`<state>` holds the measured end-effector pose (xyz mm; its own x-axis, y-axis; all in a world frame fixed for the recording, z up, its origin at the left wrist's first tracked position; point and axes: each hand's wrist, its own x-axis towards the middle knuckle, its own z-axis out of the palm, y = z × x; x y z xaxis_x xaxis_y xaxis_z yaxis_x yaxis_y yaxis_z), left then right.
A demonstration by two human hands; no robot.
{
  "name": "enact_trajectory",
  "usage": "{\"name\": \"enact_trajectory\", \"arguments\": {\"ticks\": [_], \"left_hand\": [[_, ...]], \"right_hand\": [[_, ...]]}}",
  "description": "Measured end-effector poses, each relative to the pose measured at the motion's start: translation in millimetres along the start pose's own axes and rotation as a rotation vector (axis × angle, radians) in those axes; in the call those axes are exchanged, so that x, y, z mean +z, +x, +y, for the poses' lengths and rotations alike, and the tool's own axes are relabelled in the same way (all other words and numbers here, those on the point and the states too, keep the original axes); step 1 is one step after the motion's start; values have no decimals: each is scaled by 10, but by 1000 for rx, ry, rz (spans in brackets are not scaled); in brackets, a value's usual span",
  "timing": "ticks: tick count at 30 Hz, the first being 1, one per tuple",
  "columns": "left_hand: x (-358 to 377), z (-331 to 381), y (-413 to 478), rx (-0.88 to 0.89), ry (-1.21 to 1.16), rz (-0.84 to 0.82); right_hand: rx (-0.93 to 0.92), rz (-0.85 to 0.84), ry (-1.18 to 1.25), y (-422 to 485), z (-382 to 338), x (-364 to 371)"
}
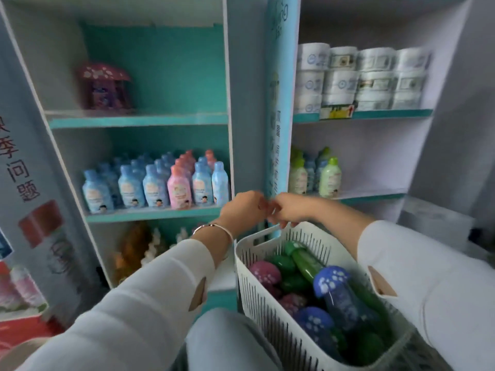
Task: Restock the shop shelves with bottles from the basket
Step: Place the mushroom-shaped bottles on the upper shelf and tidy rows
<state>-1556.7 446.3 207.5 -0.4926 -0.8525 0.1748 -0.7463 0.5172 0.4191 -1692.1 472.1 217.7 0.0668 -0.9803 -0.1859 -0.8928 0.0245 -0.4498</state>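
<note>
The left hand (242, 210) and right hand (286, 210) meet, fingers curled, just above the far rim of the white slatted plastic basket (257, 303); I cannot tell whether they pinch anything. Blue, pink and green mushroom-capped plastic bottles (340, 290) lie heaped inside, likely bound for the teal-edged upper shelf (139, 121).

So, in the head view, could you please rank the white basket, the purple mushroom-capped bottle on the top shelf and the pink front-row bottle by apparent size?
Largest: white basket, which is also nearest the camera.
Then: purple mushroom-capped bottle.
Smallest: pink bottle.
</note>
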Motion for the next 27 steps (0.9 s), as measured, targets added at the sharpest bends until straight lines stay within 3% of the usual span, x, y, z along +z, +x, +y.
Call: {"name": "enact_trajectory", "arguments": {"ticks": [5,11,13,16,20,27], "left_hand": [[550,79,-5,27,31,-135],[1029,56,36,72,73,-294],[1124,29,53,84,96,-308],[1167,-93,100,55,172,-295],[1140,-312,129,0,214,-230],[1191,-740,148,-45,-11,-67]], "right_hand": [[150,-130,20,-16,622,323],[212,-306,-276,20,1142,557],[188,-245,-273,67,1209,648],[91,-100,-220,243,1183,851],[-27,-179,-205,542,983,1196],[18,-91,-480,980,950,1636]]}}
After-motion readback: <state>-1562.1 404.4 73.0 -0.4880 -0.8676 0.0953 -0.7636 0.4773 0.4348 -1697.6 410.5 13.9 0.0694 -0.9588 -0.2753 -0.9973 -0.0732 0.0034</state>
